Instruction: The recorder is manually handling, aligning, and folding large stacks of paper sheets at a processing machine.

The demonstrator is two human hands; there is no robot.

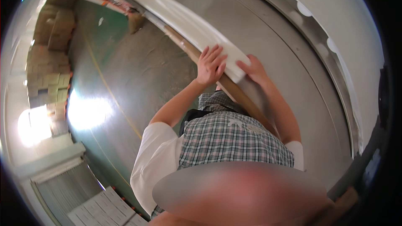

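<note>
A long, glossy white bundle, perhaps film or sheeting (180,14), runs from the far left to its squared near end in front of me. My left hand (211,66) lies on its left edge near that end, fingers stretched and slightly apart. At the near end's right corner, my right hand (254,70) grips the bundle; its thumb is on top and the other fingers are partly hidden. Beneath the bundle runs the brown edge (236,93) of a grey work table (289,73), close against my apron.
A long metal rail (310,39) curves along the table's far right side, with white material (356,29) beyond it. On the left, stacked cardboard boxes (48,67) stand past a green floor (121,71) with yellow lines. A brown bag-like object (135,21) hangs at the table's far left edge.
</note>
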